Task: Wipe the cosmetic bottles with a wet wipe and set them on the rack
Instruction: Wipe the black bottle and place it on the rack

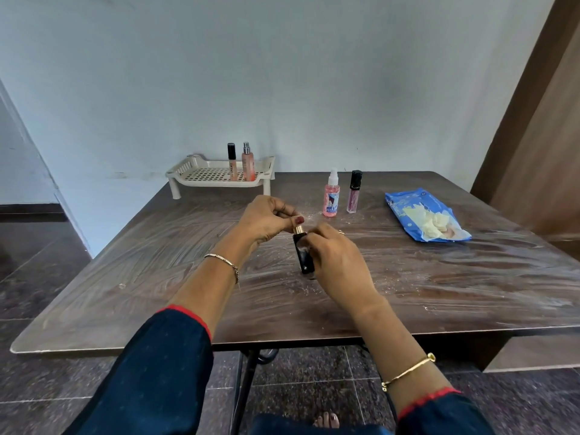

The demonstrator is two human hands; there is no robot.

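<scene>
Home room, wooden table (439, 293), tiled floor (47, 262), plain wall (282, 73)

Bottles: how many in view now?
5. On the rack: dark-capped tube, peach spray. On the table: pink spray, purple tube. In left hand and right hand: black bottle.

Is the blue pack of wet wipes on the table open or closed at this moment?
Open. White wipes bulge out of the blue pack, which lies flat on the table.
</scene>
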